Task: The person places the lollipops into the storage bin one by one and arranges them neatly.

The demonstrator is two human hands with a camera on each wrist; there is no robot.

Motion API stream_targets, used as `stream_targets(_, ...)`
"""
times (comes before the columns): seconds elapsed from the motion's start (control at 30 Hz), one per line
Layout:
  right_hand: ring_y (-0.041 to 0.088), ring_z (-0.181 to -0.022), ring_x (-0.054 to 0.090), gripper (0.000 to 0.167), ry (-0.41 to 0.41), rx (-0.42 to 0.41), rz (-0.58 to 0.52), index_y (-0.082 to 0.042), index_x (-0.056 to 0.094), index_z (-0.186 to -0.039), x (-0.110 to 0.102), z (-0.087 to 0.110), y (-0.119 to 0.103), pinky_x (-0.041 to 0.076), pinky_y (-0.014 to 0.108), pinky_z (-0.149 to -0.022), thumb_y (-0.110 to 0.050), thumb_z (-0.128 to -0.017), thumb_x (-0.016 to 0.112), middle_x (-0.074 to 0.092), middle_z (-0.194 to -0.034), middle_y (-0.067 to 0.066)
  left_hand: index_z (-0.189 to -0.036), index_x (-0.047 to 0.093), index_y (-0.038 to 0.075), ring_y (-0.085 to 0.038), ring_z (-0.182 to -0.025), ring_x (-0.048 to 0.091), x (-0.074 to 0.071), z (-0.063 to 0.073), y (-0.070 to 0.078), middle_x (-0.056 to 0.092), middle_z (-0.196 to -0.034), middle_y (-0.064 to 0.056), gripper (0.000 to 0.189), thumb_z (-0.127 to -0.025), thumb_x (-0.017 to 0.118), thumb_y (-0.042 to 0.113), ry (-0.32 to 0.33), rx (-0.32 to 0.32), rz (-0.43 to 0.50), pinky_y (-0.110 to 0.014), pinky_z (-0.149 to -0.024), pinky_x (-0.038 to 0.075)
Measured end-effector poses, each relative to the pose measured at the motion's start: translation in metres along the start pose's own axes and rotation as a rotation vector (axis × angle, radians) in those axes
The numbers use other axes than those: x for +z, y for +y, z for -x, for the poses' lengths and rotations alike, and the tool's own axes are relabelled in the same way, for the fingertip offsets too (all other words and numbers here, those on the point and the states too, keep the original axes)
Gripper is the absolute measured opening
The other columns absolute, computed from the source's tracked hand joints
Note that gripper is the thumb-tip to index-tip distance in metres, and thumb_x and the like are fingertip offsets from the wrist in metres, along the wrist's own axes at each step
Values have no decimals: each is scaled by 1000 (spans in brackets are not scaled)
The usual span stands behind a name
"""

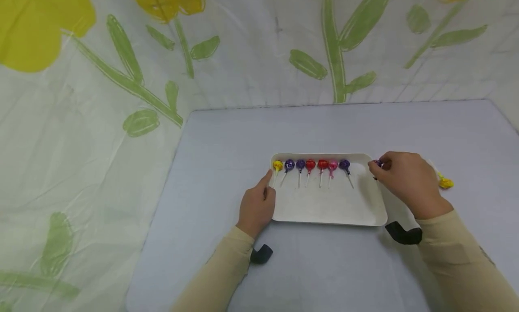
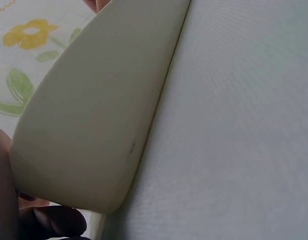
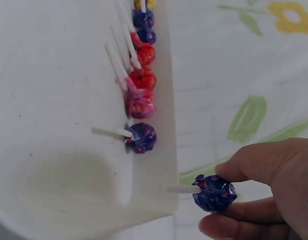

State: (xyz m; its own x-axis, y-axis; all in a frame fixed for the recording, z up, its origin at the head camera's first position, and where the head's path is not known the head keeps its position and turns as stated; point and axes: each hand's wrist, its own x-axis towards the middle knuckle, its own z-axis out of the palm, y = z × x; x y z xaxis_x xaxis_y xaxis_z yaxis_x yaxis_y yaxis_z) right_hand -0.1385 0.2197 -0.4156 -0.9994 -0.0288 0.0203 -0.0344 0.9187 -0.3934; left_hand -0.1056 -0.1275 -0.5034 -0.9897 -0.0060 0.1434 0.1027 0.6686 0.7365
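A white tray (image 1: 316, 204) holds a row of wrapped lollipops along its far side: yellow (image 1: 277, 165), several purple, red and pink, heads away from me. At the tray's left side, my left hand (image 1: 257, 208) grips the edge; its fingers (image 2: 51, 220) show at the tray's corner in the left wrist view. My right hand (image 1: 409, 179) pinches a purple lollipop (image 3: 214, 192) by its wrapped head, beside the far right corner. In the right wrist view its stick points over the tray wall, near the last purple lollipop (image 3: 142, 138) of the row.
Another yellow lollipop (image 1: 445, 182) lies on the pale table (image 1: 227, 140), to the right of my right hand. Behind the table's far edge hangs a white sheet (image 1: 251, 46) with painted flowers. Black straps (image 1: 403, 233) stick out at both wrists.
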Motion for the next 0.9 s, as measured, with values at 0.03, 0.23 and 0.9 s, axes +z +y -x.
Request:
stream_targets(0.03, 24, -67, 59, 39, -7, -5, 0, 2, 78, -103, 1, -1, -1, 42, 34, -48, -35, -98, 65, 73, -88, 14, -154, 55, 14, -7, -50, 25, 0, 0, 0, 33, -55, 9, 54, -101, 47, 18, -2, -4, 1, -26, -47, 24)
stream_targets(0.23, 23, -65, 58, 39, -41, -25, 2, 2, 78, -103, 4, -8, -5, 42, 35, -47, -34, -98, 64, 73, -87, 13, -154, 54, 14, -8, -50, 25, 1, 0, 1, 32, -55, 9, 54, -101, 47, 19, -12, -24, 15, -27, -47, 24)
stream_targets(0.9, 27, -70, 64, 49, -180, 4, 21, 8, 76, -109, 23, -33, 0, 48, 36, -49, -39, -100, 66, 75, -103, 26, -154, 55, 13, -7, -49, 23, -4, 0, 4, 29, -54, 10, 54, -101, 46, 18, -18, -7, -11, -27, -47, 23)
